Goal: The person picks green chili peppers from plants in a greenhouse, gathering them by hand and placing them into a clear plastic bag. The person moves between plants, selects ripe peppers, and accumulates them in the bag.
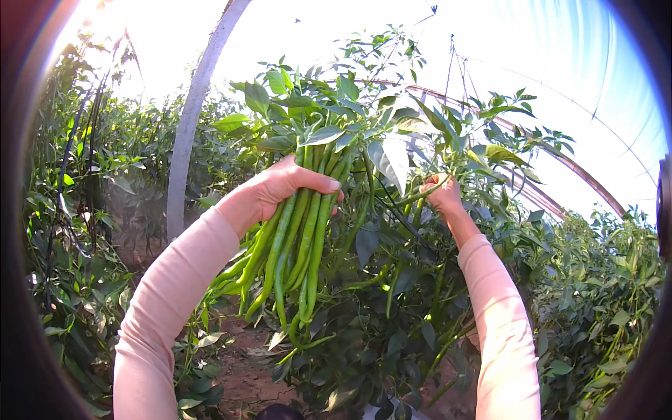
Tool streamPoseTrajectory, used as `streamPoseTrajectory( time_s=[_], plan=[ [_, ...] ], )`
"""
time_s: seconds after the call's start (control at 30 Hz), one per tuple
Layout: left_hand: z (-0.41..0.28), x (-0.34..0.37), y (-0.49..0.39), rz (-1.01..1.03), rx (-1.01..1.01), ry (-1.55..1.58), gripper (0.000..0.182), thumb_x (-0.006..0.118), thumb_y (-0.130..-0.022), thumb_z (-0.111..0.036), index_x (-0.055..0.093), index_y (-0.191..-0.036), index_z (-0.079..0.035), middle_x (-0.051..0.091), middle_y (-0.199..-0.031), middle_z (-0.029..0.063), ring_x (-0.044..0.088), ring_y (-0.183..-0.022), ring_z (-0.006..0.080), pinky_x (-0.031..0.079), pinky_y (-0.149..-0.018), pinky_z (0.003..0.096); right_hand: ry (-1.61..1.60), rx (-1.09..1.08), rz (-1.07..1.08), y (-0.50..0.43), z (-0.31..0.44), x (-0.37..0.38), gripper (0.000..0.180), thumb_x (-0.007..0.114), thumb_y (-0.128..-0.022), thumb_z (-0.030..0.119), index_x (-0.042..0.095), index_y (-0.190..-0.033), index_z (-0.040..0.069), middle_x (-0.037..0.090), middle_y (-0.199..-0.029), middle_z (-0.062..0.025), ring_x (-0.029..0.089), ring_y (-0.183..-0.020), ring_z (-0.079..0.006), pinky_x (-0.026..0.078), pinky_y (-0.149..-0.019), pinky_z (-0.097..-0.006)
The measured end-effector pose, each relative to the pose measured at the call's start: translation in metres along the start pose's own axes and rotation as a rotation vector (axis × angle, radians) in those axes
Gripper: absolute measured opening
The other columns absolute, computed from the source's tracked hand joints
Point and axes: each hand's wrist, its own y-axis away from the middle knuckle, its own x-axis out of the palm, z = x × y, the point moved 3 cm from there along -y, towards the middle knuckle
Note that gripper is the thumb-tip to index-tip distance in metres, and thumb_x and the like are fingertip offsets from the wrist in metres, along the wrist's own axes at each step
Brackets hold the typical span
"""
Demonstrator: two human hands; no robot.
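Observation:
A thick bunch of long green chili peppers (286,257) hangs from my left hand (294,184). The thumb wraps across the front of the bunch near its stem ends, and the tips point down. Some of the tips curl at the bottom. Leaves of a tall pepper plant (325,134) reach just above and behind that hand. Further right, my right hand (443,195) is raised among the foliage with its fingers curled in. It grips a green part of the plant (415,198); leaves partly hide the fingertips, so stem or pepper cannot be told apart there.
A leaning pale post (186,126) rises left of my left hand. Curved greenhouse ribs (572,194) and hanging strings (464,79) are at the right. Dense pepper rows (604,294) flank both sides, with dry reddish soil (247,367) below. Dark cords (94,152) hang at far left.

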Motion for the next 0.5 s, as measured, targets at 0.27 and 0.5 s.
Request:
streamPoseTrajectory(
  time_s=[0.27, 0.5],
  plan=[
    [-0.002, -0.005, 0.008, 0.015, -0.001, -0.002, 0.047, 0.075, -0.076, -0.007, 0.054, -0.117, -0.003, 0.065, -0.099, 0.0143, 0.067, -0.088, 0.0247, 0.059, -0.079, 0.041, -0.846, 0.123, 0.291, 0.016, -0.027, -0.042, 0.026, 0.077, -0.082, 0.021, 0.062, -0.095, 0.005, 0.064, -0.08, 0.0018, 0.056, -0.064, -0.0052, 0.039, -0.05, -0.0195],
    [-0.001, 0.004, 0.006, 0.031, -0.014, 0.013, 0.045, 0.076, -0.077, -0.009, 0.054, -0.116, -0.003, 0.067, -0.094, 0.0143, 0.069, -0.078, 0.0248, 0.06, -0.072, 0.0385, -0.972, 0.132, 0.294, -0.016, -0.107, -0.015, 0.036, 0.078, -0.082, 0.025, 0.061, -0.105, 0.004, 0.064, -0.089, 0.0004, 0.059, -0.077, -0.0085, 0.045, -0.07, -0.0229]
  ],
)
